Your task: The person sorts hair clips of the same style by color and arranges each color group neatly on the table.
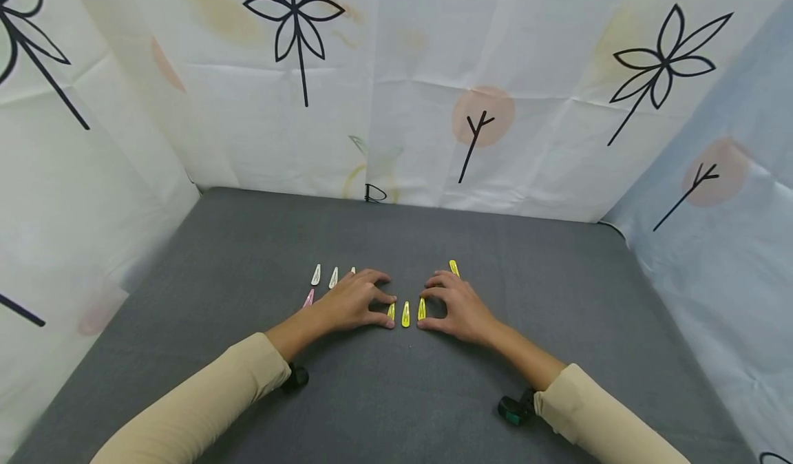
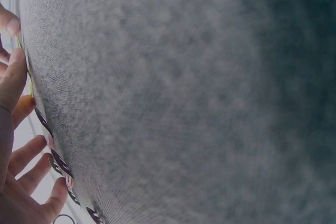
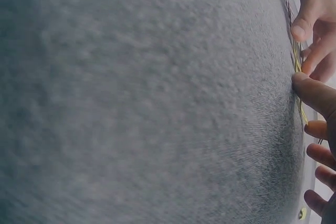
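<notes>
Three yellow snap hair clips stand side by side on the grey table. My left hand (image 1: 359, 300) pinches the left yellow hair clip (image 1: 391, 312) by its two ends, between thumb and index finger. With thumb below and index finger above, my right hand (image 1: 457, 307) holds the right yellow hair clip (image 1: 422, 309) the same way. Between the hands lies the middle yellow hair clip (image 1: 405, 314), touched by neither. In the right wrist view, the right thumb and index finger span a thin yellow clip (image 3: 301, 109) close to the cloth.
Beyond the right hand lies another yellow clip (image 1: 454, 268), partly hidden. White clips (image 1: 316, 275) form a row behind the left hand, and a pink clip (image 1: 308, 298) shows beside its wrist. Patterned white curtains (image 1: 409, 154) enclose the grey table (image 1: 372, 395) at the back and sides.
</notes>
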`<state>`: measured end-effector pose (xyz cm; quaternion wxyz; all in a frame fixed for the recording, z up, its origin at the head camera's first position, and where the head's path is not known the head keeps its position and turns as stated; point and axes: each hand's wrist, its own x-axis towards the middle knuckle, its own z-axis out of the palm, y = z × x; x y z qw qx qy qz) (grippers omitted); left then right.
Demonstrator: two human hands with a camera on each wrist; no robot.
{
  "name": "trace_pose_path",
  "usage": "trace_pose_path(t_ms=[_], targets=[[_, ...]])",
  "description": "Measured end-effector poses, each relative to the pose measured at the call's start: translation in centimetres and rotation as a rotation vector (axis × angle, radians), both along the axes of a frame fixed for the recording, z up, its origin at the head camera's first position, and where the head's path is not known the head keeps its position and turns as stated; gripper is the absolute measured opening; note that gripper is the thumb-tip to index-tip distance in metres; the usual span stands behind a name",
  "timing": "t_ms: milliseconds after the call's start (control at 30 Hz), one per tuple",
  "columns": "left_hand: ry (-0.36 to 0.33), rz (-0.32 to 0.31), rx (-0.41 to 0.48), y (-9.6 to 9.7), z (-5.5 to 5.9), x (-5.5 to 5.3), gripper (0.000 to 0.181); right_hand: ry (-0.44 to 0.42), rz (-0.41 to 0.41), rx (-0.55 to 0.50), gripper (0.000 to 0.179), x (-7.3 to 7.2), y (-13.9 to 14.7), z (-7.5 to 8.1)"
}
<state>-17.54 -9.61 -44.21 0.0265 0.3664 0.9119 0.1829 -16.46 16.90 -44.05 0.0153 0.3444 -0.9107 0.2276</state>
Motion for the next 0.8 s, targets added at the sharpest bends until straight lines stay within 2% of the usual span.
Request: trace_pose_path(t_ms=[333, 800], targets=[[0.005, -0.002, -0.007, -0.06, -0.05, -0.01, 0.054, -0.018, 0.048, -0.007, 0.047, 0.50, 0.01, 0.17], [0.001, -0.006, 0.001, -0.10, 0.02, 0.02, 0.054, -0.010, 0.050, -0.012, 0.047, 0.67, -0.21, 0.12]])
